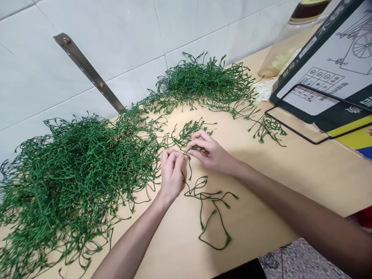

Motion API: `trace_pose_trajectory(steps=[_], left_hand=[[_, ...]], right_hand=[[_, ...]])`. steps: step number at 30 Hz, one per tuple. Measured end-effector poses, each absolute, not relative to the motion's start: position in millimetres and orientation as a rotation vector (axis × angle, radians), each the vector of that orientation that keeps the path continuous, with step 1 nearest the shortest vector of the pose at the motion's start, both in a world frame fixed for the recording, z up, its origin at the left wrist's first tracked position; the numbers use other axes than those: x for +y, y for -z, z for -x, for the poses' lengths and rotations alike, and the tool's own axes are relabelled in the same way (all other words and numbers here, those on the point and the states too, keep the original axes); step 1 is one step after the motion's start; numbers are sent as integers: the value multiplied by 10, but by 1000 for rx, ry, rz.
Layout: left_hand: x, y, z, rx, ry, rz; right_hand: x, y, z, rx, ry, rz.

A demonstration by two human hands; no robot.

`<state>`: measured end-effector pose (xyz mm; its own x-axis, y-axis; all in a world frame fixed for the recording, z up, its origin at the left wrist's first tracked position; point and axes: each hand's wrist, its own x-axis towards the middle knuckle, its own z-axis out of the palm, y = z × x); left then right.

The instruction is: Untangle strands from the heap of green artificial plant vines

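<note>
wall: white tiles were seen along the back.
tabletop: a pale, wood-toned table was set against the tiles; a speckled floor was glimpsed past its near edge.
left pile: green stems were heaped in a tangle, tips pointed every way; the heap's long axis was stretched from the near left toward the wall.
far pile: a second heap was spread by the wall, its long axis laid roughly sideways.
right side: a printed box was tilted in view; a dark-capped jar was half hidden behind it.
bracket: a metal strip was bolted slantwise to the tiles.
loose strands: branched stems were left on bare tabletop nearer the wearer, looped, tips mostly aimed right.
hands: left hand and right hand were brought almost together at mid-table, both forearms angled inward, fingers bent.
held stem: a thin green stem was pinched between both sets of fingertips, axis run roughly crosswise; its ends were mostly covered.
</note>
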<state>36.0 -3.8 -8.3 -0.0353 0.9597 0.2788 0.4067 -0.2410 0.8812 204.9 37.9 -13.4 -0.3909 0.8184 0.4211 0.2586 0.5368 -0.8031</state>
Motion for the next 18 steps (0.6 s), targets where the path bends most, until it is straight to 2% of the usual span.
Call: trace_pose_trajectory(steps=[10,18], left_hand=[[-46,24,-335,1328,-1310,-1604],[-21,119,-294,1024,-1399,-1456]], right_hand=[[384,138,-2043,-1892,-720,867],[401,156,-2043,-1895,-700,845]])
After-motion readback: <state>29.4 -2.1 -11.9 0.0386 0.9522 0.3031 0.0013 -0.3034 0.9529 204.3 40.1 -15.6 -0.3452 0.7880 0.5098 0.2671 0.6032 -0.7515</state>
